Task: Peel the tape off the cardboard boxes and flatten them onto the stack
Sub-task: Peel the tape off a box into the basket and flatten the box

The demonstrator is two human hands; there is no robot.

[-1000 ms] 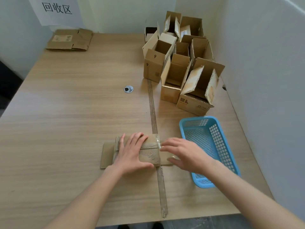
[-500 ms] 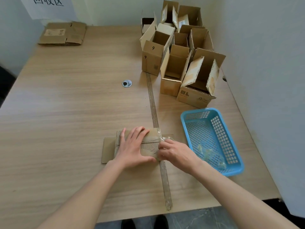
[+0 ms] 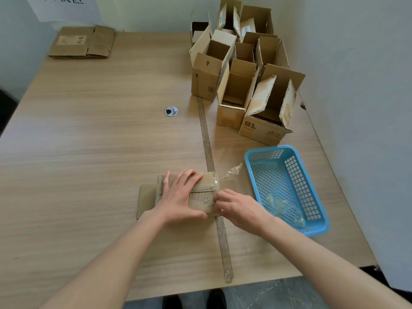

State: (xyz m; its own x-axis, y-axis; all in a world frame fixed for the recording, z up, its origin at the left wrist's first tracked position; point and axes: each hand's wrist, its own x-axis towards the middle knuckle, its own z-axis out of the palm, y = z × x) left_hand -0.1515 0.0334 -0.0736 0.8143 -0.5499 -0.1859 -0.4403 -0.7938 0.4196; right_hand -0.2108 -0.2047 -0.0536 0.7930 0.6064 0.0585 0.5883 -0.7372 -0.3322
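Note:
A small flattened cardboard box [image 3: 205, 186] lies near the table's front middle, its torn corrugated face up and clear tape [image 3: 216, 182] along its right edge. My left hand [image 3: 180, 197] presses flat on the box with fingers spread. My right hand [image 3: 236, 206] sits at the box's right edge, fingertips curled and pinching at the tape there. A crumpled scrap of tape [image 3: 233, 171] lies on the table just right of the box. The stack of flattened boxes [image 3: 82, 42] rests at the far left corner.
A blue plastic basket [image 3: 316, 188] holding crumpled tape stands right of my right hand. Several open upright cardboard boxes [image 3: 240, 85] crowd the far right. A long strip [image 3: 211, 166] runs down the table, and a round grommet [image 3: 171, 111] lies mid-table. A wall is at right.
My right hand moved left from beside the basket to the box's right edge and took hold of the tape. A tape scrap now lies beside the box. My left hand stayed pressing.

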